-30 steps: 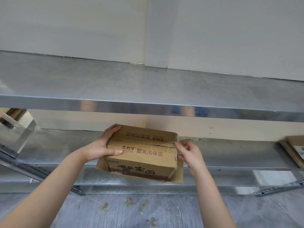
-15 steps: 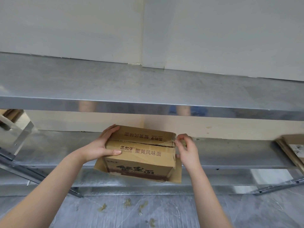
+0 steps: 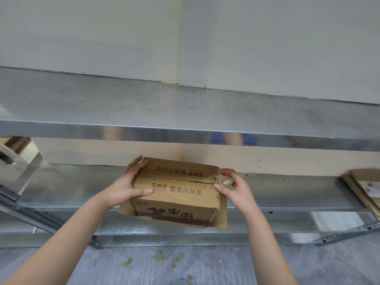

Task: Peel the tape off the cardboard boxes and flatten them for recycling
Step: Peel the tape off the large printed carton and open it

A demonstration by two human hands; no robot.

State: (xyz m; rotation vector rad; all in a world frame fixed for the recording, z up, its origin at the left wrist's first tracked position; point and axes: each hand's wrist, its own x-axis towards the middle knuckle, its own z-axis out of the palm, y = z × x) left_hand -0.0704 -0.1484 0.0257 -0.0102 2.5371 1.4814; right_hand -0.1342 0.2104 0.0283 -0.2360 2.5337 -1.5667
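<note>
A brown cardboard box (image 3: 176, 194) with printed Chinese characters sits at the front of the lower metal shelf (image 3: 72, 190), its bottom flaps splayed outward. My left hand (image 3: 127, 186) grips the box's top left corner, thumb along the front face. My right hand (image 3: 232, 187) pinches a crumpled wad of clear tape (image 3: 225, 181) at the box's top right corner. A thin strand of the tape still runs to the seam between the closed top flaps.
An upper metal shelf (image 3: 185, 112) juts out above the box, against a pale wall. Flattened cardboard (image 3: 366, 188) lies on the lower shelf at far right. Bits of torn tape (image 3: 158, 257) litter the grey floor. A slanted metal brace (image 3: 26, 210) stands at left.
My right hand has pulled the tape off the seam toward the right, and it is now bunched in my fingers. My left hand has stayed on the box.
</note>
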